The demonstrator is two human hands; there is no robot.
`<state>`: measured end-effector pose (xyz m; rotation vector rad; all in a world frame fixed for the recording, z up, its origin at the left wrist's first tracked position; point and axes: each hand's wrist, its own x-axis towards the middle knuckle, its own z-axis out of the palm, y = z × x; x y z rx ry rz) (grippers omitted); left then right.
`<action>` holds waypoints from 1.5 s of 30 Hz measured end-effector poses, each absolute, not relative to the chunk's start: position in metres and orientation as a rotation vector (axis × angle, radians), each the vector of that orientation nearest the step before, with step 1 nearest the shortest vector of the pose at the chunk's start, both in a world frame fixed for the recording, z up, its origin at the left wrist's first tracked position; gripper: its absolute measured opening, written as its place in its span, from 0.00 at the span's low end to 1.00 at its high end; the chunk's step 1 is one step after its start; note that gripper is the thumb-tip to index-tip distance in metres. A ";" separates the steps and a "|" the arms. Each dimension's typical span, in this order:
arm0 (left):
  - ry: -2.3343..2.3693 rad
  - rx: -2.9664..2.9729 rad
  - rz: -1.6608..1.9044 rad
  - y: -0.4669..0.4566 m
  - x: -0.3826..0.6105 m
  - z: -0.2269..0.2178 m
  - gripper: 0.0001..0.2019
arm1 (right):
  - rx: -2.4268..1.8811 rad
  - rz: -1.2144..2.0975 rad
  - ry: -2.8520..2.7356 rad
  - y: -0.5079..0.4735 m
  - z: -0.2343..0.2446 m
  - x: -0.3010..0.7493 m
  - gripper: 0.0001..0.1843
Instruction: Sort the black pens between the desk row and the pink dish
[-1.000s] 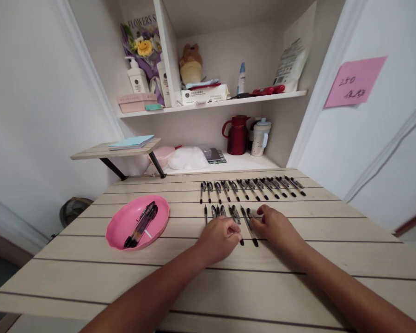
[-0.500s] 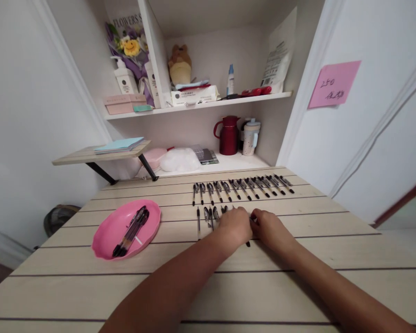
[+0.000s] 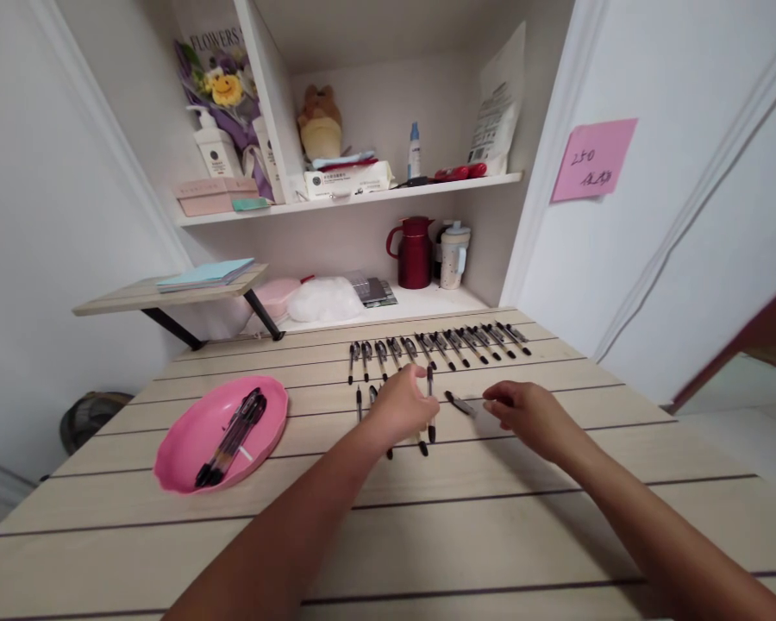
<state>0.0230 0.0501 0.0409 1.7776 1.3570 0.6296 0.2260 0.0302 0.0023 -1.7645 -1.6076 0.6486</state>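
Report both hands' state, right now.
Left hand: partly curled at a black pen; grip cannot be told.
Right hand: partly curled beside a dark pen cap; hold cannot be told.

Pens point(image 3: 234, 438) lie in a bowl point(image 3: 187, 431) on the left of the table point(image 3: 453, 543). To its right, a back row of pens point(image 3: 441, 348) lies behind a front row point(image 3: 431, 429) partly hidden by the left hand point(image 3: 403, 405); what seems a cap point(image 3: 459, 404) is near the right hand point(image 3: 531, 416).
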 end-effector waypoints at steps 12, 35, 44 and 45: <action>0.924 0.927 0.851 0.018 0.007 0.014 0.11 | -0.829 1.286 -0.888 0.065 0.020 0.170 0.14; 0.951 0.953 0.873 0.023 0.007 0.012 0.08 | -0.826 1.251 -0.950 0.058 0.008 0.174 0.19; 1.109 1.116 0.960 0.014 0.013 0.015 0.05 | -0.835 1.252 -0.991 0.055 0.010 0.178 0.23; 1.110 1.121 0.967 0.014 0.014 0.014 0.05 | -0.831 1.261 -1.000 0.055 0.009 0.178 0.23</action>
